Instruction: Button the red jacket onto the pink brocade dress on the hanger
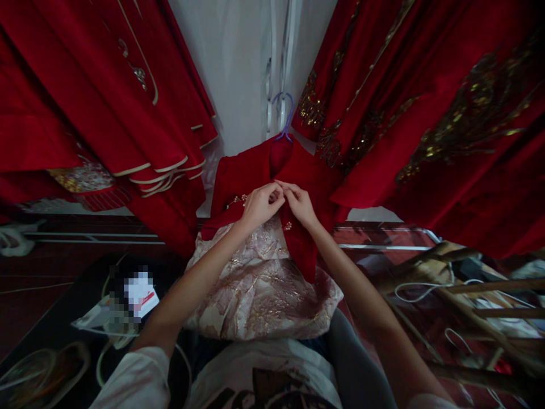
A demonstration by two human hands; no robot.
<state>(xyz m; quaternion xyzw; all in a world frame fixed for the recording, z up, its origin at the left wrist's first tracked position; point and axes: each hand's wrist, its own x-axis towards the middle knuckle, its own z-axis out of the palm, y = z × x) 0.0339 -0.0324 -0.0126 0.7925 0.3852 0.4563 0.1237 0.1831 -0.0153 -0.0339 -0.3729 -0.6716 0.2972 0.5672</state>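
Note:
A small red jacket (pixel 251 170) hangs in front of me on a purple hanger (pixel 284 113), over a pale pink and gold patterned skirt (pixel 259 289). My left hand (pixel 260 205) and my right hand (pixel 298 203) meet at the jacket's front opening, just below the collar. Both have their fingers pinched on the red cloth edges, fingertips almost touching. Small gold fastenings (pixel 238 200) show on the jacket beside my left hand, and another (pixel 288 226) below my right hand.
Large red embroidered garments hang on the left (pixel 106 102) and right (pixel 426 113). A white wall (pixel 238 68) lies behind. A dark table (pixel 55 272) at left holds cables and a paper packet (pixel 136 298). Wooden rods and white cords (pixel 468 295) lie at right.

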